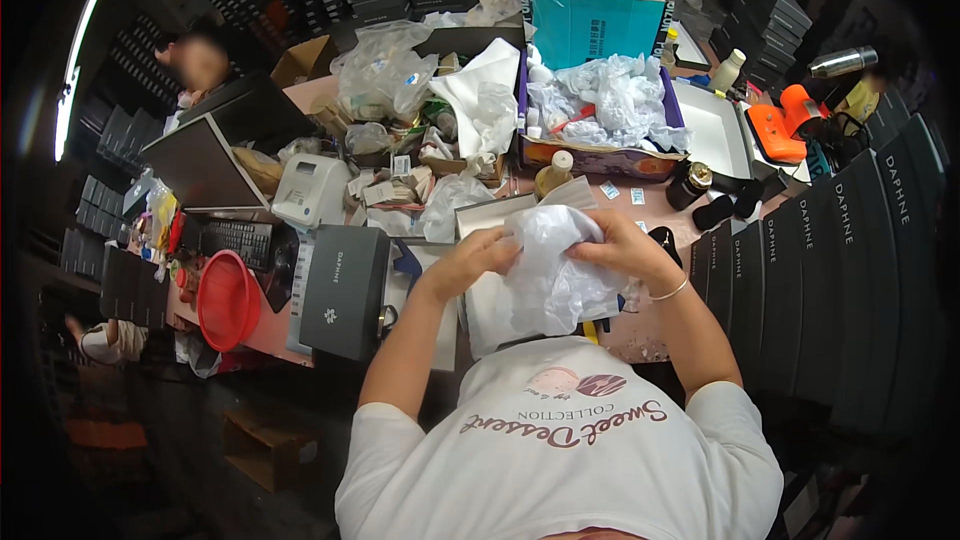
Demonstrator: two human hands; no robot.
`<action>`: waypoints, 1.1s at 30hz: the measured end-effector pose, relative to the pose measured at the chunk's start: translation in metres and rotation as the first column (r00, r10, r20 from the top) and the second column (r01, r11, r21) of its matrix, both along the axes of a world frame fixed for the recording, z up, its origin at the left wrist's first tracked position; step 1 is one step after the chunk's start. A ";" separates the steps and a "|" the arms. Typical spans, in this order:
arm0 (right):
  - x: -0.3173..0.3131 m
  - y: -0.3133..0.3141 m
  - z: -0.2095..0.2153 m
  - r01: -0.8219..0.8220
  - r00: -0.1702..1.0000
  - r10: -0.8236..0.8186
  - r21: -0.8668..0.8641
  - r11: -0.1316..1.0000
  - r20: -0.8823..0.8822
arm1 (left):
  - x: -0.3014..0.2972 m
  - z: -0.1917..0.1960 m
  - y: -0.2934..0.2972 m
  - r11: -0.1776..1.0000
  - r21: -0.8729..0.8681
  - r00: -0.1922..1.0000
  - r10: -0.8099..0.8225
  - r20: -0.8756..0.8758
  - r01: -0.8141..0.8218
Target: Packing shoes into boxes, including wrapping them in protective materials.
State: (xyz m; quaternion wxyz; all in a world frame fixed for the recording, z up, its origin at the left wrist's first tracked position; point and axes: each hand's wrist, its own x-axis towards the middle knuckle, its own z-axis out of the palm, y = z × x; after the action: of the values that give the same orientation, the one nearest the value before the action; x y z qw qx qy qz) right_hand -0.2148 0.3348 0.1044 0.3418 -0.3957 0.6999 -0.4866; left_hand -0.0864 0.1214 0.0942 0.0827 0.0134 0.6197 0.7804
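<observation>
Gripping one thin, crumpled, translucent white sheet [560, 275], two bare hands pinch it from opposite sides above the near edge of the tabletop [622, 340]: left hand [488, 253] with fingers closed on its left side, right hand [630, 250] with fingers closed on its upper right, a pale thin bracelet [672, 290] round that wrist; whether the sheet is paper or plastic cannot be told. At the near edge, left of the left forearm: one dark grey rectangular cardboard box [340, 290]. Farther left on that edge: one round red plastic basin [226, 302], with a black keyboard [236, 243] behind it. Beyond the box: one boxy white-and-grey desktop printer [312, 190]; toward the left edge, one black flat-screen monitor [205, 165]. Just beyond the hands: one pale yellowish bottle with white cap [553, 175]; to its right, one dark round jar with gold-coloured top [688, 186]. Along the right edge: a row of dark grey boxes [850, 260]. Toward the far edge: one purple open-topped carton [600, 158] filled with crumpled white wrapping [625, 90], a heap of clear plastic bags [385, 65] to its left, one orange tape dispenser [780, 130] toward the far right corner.
</observation>
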 end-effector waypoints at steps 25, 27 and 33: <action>0.023 0.007 -0.015 -0.151 0.988 0.150 -0.035 0.988 -0.039 | 0.024 -0.074 0.036 0.980 -0.084 0.980 0.171 -0.098 -0.180; 0.021 0.002 -0.041 -0.232 0.953 0.207 0.095 0.968 0.224 | 0.025 -0.055 0.035 0.762 -0.546 0.891 0.086 -0.446 -0.348; 0.034 -0.005 -0.045 0.060 0.992 -0.051 0.075 0.995 -0.113 | 0.028 -0.095 0.026 0.946 -0.282 0.978 0.192 0.085 -0.161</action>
State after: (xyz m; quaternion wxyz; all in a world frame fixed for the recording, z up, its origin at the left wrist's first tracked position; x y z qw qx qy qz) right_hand -0.1809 0.3303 0.0597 0.3041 -0.3888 0.7470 -0.4453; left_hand -0.0579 0.1475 -0.0007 0.0477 -0.0973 0.7146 0.6911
